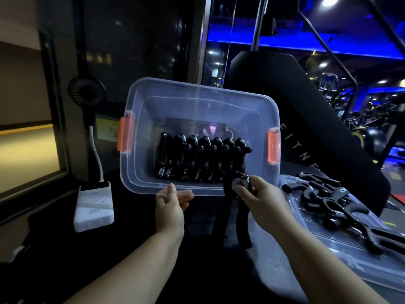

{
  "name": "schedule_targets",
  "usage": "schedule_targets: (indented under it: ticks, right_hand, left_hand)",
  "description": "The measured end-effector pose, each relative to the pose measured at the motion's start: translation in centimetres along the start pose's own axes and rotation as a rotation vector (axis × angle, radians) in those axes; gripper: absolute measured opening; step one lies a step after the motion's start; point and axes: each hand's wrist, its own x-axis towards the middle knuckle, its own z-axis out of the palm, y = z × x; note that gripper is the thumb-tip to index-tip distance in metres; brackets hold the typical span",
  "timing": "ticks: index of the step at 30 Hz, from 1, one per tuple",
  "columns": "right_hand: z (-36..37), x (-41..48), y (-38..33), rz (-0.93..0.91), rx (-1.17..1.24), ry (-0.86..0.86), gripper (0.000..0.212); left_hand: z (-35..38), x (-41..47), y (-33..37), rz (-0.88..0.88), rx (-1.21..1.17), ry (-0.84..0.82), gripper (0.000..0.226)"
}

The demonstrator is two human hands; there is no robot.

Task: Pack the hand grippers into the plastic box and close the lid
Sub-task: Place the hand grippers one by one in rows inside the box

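Note:
A clear plastic box (140, 176) with orange latches stands open in the middle of the dark table, tipped towards me. Several black hand grippers (201, 159) stand packed in a row inside it. My left hand (171, 205) grips the box's near rim. My right hand (258, 200) holds one black hand gripper (228, 220) by its spring end just outside the near rim, handles hanging down. To the right, the clear lid (341, 249) lies flat with several loose hand grippers (328, 200) piled on it.
A white power bank (94, 207) lies left of the box, cabled to a small black fan (86, 91) behind it. A black padded gym bench (295, 110) rises behind the box. A wall and window frame close off the left side.

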Motion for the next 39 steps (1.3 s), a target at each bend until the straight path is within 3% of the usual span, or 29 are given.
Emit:
schedule_targets:
  ticks: [9, 13, 19, 23, 27, 31, 34, 39]
  right_hand:
    - [0.2, 0.2, -3.0, -0.099, -0.234, -0.085, 0.034]
    - [0.2, 0.3, -3.5, -0.064, -0.098, -0.127, 0.013]
    - [0.7, 0.0, -3.3, -0.161, 0.036, -0.115, 0.027]
    - [0.6, 0.0, -2.8, -0.248, -0.048, -0.15, 0.04]
    - [-0.1, 0.0, -2.9, -0.279, -0.137, -0.253, 0.063]
    - [-0.8, 1.0, -3.0, -0.257, -0.224, -0.385, 0.072]
    - [-0.8, 1.7, -3.1, -0.254, -0.119, -0.403, 0.067]
    - [-0.1, 3.2, -4.1, -0.252, 0.139, -0.209, 0.064]
  left_hand:
    - [-0.1, -0.1, 0.3, -0.009, -0.001, -0.008, 0.017]
    - [-0.2, -0.1, 0.3, -0.009, -0.001, -0.011, 0.018]
    - [-0.4, 0.1, 0.3, -0.008, -0.006, -0.027, 0.018]
    - [-0.2, -0.1, 0.6, -0.023, -0.04, -0.023, 0.017]
    - [-0.2, -0.1, 0.7, -0.018, -0.057, -0.015, 0.018]
    - [-0.4, -0.1, 0.7, 0.005, -0.027, 0.003, 0.016]
    - [-0.3, -0.4, 1.1, 0.014, -0.056, 0.018, 0.011]
    - [-0.6, -0.4, 1.1, 0.057, -0.153, -0.005, 0.013]
